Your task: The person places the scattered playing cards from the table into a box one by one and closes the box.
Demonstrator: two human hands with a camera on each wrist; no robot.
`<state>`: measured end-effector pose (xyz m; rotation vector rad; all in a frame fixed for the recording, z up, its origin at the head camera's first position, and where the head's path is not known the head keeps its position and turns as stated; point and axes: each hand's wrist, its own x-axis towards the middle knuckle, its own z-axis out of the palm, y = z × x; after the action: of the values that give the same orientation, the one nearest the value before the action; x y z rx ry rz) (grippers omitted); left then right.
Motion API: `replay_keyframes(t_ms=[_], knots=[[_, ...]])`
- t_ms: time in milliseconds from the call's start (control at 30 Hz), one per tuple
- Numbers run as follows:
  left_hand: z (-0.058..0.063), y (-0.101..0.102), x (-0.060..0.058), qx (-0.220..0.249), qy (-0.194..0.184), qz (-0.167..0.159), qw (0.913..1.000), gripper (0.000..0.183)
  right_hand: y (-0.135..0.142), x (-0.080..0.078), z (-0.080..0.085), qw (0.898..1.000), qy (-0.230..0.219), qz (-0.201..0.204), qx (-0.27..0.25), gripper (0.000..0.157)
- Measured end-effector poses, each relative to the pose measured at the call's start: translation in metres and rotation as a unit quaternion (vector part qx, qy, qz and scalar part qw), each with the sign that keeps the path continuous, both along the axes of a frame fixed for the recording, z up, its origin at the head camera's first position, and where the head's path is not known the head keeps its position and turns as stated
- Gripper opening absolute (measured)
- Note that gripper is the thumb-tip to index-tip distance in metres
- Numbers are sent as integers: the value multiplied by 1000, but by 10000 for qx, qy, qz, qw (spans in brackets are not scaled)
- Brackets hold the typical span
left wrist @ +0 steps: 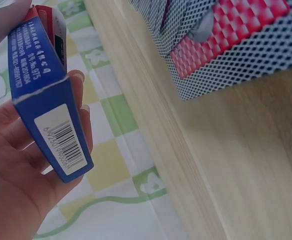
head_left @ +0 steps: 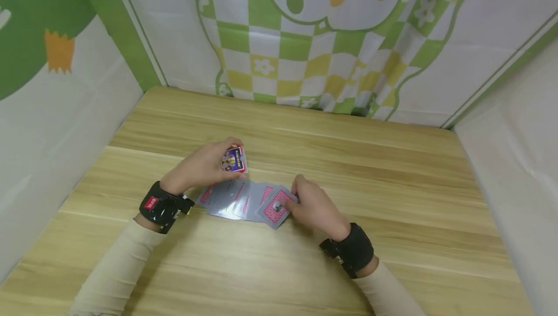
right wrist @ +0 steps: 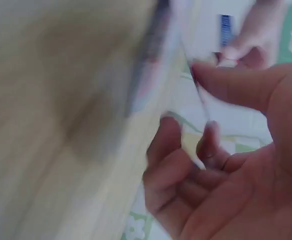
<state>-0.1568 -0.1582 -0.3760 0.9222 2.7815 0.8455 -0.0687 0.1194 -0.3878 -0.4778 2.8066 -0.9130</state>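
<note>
My left hand (head_left: 198,165) grips a small playing-card box (head_left: 237,160) between thumb and fingers, behind the spread of cards. In the left wrist view the box (left wrist: 51,115) shows its blue side and an end with a barcode. A row of overlapping playing cards (head_left: 228,199), with grey borders and red patterned backs, lies face down across the table in front of the box. At the row's right end my right hand (head_left: 317,209) pinches a playing card (head_left: 274,215), thumb on its back. The right wrist view, partly blurred, shows this card nearly edge-on.
The wood-grain table (head_left: 392,190) extends around the cards on every side. Behind it hangs a checked green, yellow and white curtain (head_left: 292,44). Pale fabric walls (head_left: 519,161) stand at the left and right. Each wrist wears a black camera strap (head_left: 359,248).
</note>
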Motion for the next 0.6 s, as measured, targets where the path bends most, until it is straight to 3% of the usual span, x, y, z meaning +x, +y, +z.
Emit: replay_keyframes(t_ms=[133, 300, 400, 600], knots=[[1, 1, 1, -2, 53, -55, 10000, 75, 3, -10, 16, 9900, -215, -19, -1391, 13], [4, 0, 3, -26, 30, -101, 9999, 77, -3, -31, 34, 9580, -303, -523, -2803, 21], [7, 0, 4, 6, -15, -111, 9999, 78, -10, -39, 44, 9441, -284, -770, -3192, 32], [10, 4, 5, 150, 66, -226, 9996, 75, -26, -36, 63, 9428, -102, -826, -3227, 38]])
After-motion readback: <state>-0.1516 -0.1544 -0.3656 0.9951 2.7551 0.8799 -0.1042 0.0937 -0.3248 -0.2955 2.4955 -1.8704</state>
